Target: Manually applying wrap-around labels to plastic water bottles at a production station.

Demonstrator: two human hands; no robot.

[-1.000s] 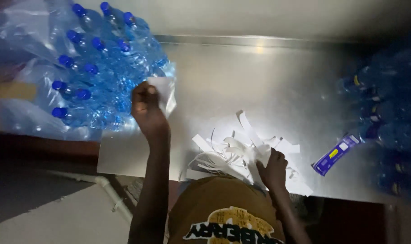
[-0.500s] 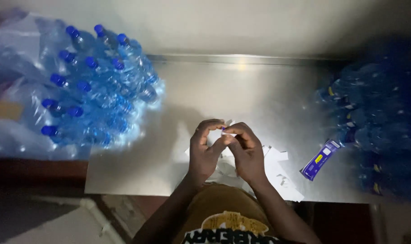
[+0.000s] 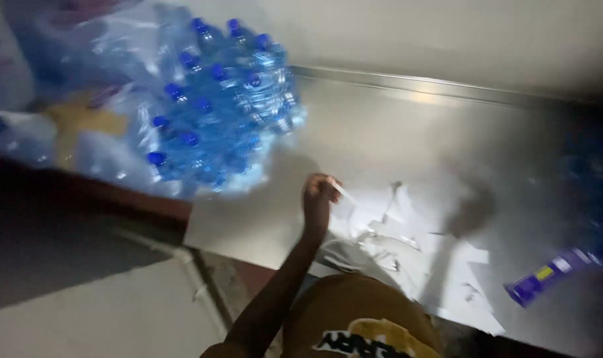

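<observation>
Left hand (image 3: 318, 192) is raised over the near part of the table (image 3: 394, 126), fingers curled shut, pinching a thin white paper strip (image 3: 344, 192) that sticks out to its right. The pinch at one end looks suited to lifting a single slip away from the rest. The right hand is not in view, so I cannot tell its state.

Just right of and below the left hand: a loose heap of white paper strips (image 3: 414, 252), spread flat on the metal top towards the person's body. It probably lies there because it is within easy reach of both hands. Further right of the heap, near the table's near edge: a small purple packet with a yellow patch (image 3: 547, 275), lying on its side, apart from the paper.

Beyond the left hand and to its left: a shrink-wrapped pack of water bottles with blue caps (image 3: 222, 106), tipped over so the caps face the camera, resting on the table's far left corner. More wrapped bundles sit left of it, too blurred to identify. At the far right a dark bluish mass shows, indistinct.

Change from half a second ago: both hands were then together above the heap, working one strip between them. Now only the left shows, moved left and up towards the bottles, with the strip in it.
</observation>
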